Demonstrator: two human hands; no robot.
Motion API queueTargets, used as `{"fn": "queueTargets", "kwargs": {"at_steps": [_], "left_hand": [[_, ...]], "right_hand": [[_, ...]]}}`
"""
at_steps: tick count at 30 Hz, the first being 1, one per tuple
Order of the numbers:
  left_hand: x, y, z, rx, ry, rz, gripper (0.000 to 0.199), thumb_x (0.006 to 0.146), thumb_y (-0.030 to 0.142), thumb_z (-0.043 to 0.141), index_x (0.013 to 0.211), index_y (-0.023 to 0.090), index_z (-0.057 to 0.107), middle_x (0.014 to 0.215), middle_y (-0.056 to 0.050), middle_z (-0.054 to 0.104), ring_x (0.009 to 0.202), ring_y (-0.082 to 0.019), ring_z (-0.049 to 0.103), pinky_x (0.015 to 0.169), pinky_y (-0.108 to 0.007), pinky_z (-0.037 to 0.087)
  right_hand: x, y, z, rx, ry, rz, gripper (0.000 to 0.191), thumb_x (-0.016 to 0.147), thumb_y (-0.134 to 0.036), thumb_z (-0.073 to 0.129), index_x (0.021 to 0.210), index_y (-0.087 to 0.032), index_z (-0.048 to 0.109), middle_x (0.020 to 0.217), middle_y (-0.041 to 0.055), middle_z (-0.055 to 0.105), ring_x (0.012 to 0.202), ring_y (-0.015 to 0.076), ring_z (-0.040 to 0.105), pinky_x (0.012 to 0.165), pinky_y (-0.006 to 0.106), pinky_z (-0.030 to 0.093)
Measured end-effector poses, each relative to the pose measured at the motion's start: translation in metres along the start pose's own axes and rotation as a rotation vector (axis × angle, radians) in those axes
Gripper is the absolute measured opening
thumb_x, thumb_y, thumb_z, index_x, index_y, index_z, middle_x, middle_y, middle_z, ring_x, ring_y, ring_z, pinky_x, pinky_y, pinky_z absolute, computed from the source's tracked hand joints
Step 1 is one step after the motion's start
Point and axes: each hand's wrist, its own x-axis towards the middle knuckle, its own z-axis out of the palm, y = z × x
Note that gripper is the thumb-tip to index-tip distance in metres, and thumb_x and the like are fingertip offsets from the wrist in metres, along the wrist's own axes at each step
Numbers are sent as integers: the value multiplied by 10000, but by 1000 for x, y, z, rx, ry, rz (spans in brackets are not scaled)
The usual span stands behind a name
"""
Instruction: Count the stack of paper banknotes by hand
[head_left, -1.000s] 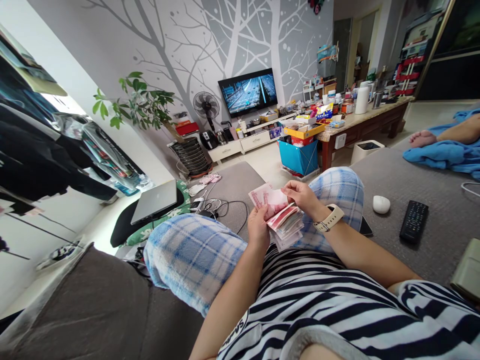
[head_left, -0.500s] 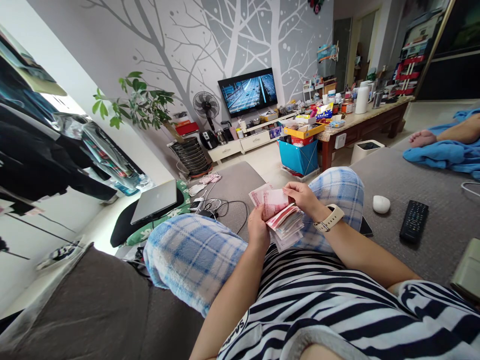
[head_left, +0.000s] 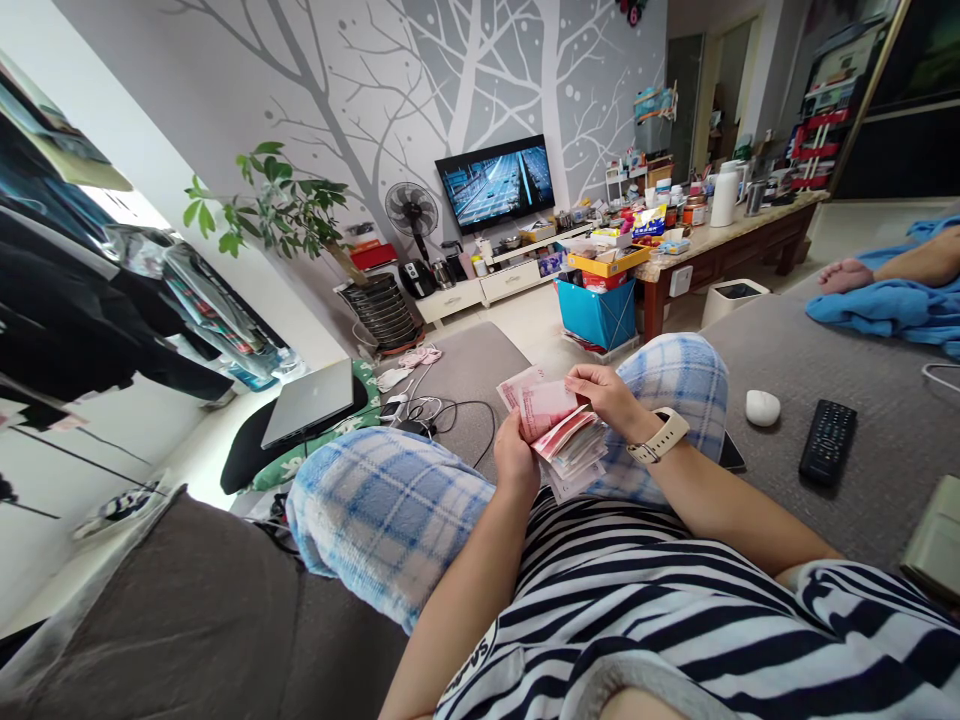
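While the left hand [head_left: 517, 458] clasps pink notes [head_left: 516, 387] parted on the far side, the right hand [head_left: 606, 392] pinches one note [head_left: 547, 406], a thicker bunch [head_left: 577, 450] left nearer the shirt [head_left: 637, 570].

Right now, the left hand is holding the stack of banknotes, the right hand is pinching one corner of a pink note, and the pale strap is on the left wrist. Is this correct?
Not quite: the head view shows the pale strap on the wrist of the right hand. The rest stands.
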Motion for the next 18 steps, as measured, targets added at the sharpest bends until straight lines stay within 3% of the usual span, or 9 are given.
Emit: {"fn": "queueTargets", "kwargs": {"at_steps": [18], "left_hand": [[-3, 3, 4, -14, 35, -26, 214, 655, 334, 650, 723, 134, 681, 726, -41, 686, 655, -164, 612, 694, -310, 494]], "right_hand": [[0, -2, 1, -17, -1, -11, 324, 781, -441, 574, 614, -168, 521, 536, -30, 453, 532, 95, 390, 527, 251, 283]]}}
